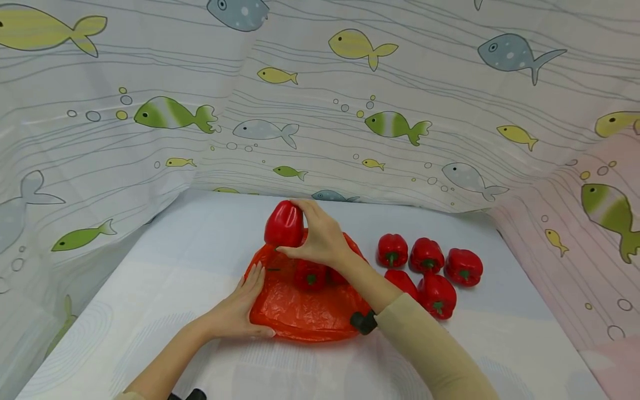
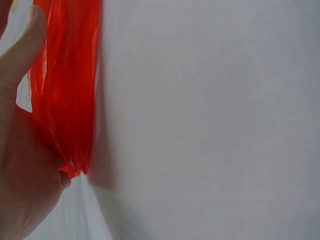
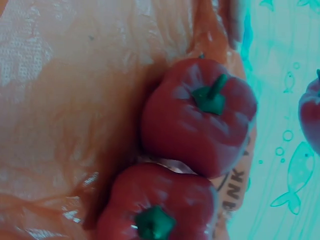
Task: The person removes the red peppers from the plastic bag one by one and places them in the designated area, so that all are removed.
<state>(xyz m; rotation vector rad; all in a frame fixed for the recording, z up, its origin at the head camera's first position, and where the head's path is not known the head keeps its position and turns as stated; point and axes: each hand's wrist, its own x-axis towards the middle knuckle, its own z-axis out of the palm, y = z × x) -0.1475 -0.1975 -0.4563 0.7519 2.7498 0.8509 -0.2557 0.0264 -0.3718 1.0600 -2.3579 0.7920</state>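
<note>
A red bell pepper (image 1: 284, 224) is gripped by my right hand (image 1: 322, 233), thumb below and fingers over its top, above the back left rim of a red-orange plastic bag (image 1: 310, 314). The bag lies with its mouth spread wide. Inside it, toward the back, sit two more bell peppers, one (image 3: 200, 125) behind the other (image 3: 160, 200) in the right wrist view. My left hand (image 1: 240, 311) rests against the bag's left side, fingers extended and thumb at the front edge. In the left wrist view, the red film (image 2: 67, 90) runs between that thumb and the fingers.
Several red bell peppers (image 1: 437, 294) stand grouped on the white-covered table (image 1: 200, 233), right of the bag. A fish-print curtain (image 1: 310, 100) hangs behind the table and along its sides. Dark wrist-camera mounts (image 1: 364, 322) show at both forearms.
</note>
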